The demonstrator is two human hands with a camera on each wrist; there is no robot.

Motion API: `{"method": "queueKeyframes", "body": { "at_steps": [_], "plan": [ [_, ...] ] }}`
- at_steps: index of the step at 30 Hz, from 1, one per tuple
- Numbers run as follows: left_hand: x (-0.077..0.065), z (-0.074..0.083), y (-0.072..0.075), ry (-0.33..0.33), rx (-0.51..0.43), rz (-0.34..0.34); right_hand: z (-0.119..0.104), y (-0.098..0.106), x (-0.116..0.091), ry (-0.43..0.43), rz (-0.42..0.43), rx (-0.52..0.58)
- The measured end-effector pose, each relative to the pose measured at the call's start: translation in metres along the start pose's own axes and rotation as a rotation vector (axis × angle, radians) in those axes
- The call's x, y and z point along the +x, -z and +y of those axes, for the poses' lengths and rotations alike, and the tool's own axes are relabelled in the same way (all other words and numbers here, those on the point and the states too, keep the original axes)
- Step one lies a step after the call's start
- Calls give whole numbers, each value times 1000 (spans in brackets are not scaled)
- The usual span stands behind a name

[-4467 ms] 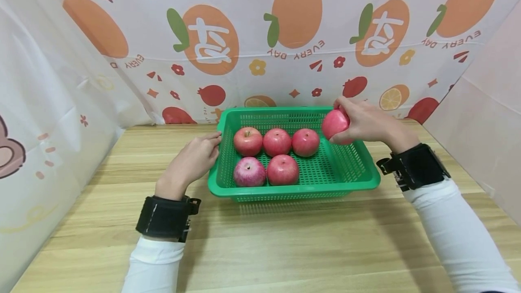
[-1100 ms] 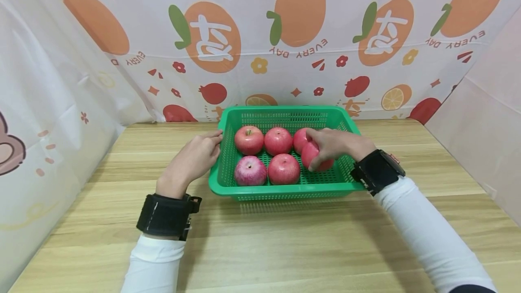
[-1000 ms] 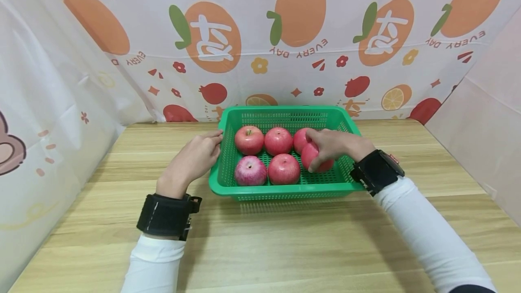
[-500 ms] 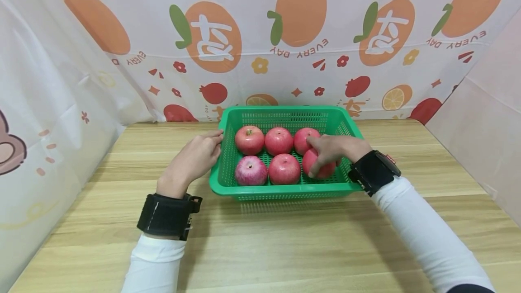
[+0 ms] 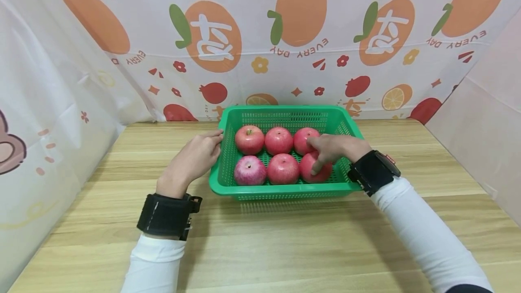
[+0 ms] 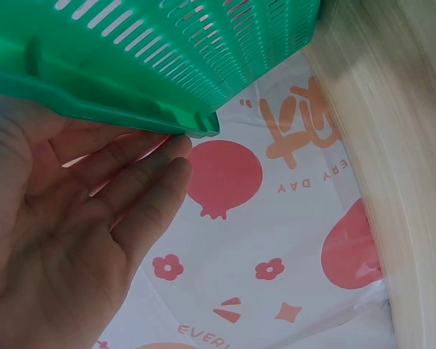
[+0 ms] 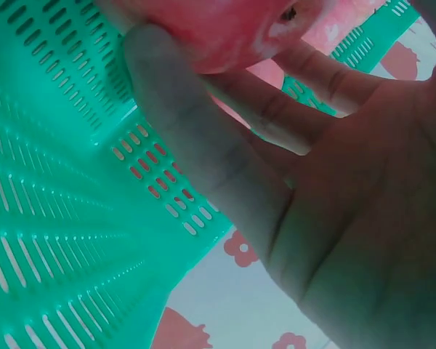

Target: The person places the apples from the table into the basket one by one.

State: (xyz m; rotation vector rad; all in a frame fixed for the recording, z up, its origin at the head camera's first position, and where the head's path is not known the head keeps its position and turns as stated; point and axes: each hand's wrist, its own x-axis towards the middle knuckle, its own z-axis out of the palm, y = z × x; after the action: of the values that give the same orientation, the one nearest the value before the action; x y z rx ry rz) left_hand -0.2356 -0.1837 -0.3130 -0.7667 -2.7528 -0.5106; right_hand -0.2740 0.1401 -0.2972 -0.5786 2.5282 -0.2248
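A green slotted plastic basket point(image 5: 281, 188) holds red apples in two rows. My left hand point(image 5: 194, 159) rests at its left end. In the left wrist view its nearly straight fingers point(image 6: 149, 203) reach up to the basket rim, holding nothing loose. My right hand point(image 5: 335, 147) is inside the basket over the front right apple point(image 5: 306, 167). Its thumb touches the near side, and the index finger stretches toward the back right apple point(image 5: 302, 139). Seen from the right wrist, the thumb point(image 7: 167, 94) and spread fingers lie along that apple's underside.
In the front row lie a paler, streaked apple point(image 5: 250, 171) and a red one point(image 5: 283, 169). Two more, a stemmed apple point(image 5: 249, 140) and another apple point(image 5: 278, 141), sit behind. The basket stands on a wooden table point(image 5: 277, 248) before a fruit-print cloth point(image 5: 252, 17).
My right hand brought its apple from above the basket's right side down into the front row. In the last half second the apple shifted slightly left beside its neighbour. My left hand stayed put.
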Motion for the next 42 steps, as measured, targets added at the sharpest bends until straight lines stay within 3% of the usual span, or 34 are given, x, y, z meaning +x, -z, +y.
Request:
{"method": "queueKeyframes", "body": {
  "at_steps": [10,17,27,38,42],
  "plan": [
    [-2,-1,0,0,-2,6,0,1,-2,24,16,-7],
    [-2,-1,0,-5,-6,10,20,17,-24,161,248,36],
    [-1,-1,1,-6,1,6,57,31,-54,198,457,41],
    [0,-1,0,-6,-5,-5,92,11,-64,196,576,64],
    [0,-1,-1,0,-18,-1,101,-6,-66,150,613,162]
  ]
}}
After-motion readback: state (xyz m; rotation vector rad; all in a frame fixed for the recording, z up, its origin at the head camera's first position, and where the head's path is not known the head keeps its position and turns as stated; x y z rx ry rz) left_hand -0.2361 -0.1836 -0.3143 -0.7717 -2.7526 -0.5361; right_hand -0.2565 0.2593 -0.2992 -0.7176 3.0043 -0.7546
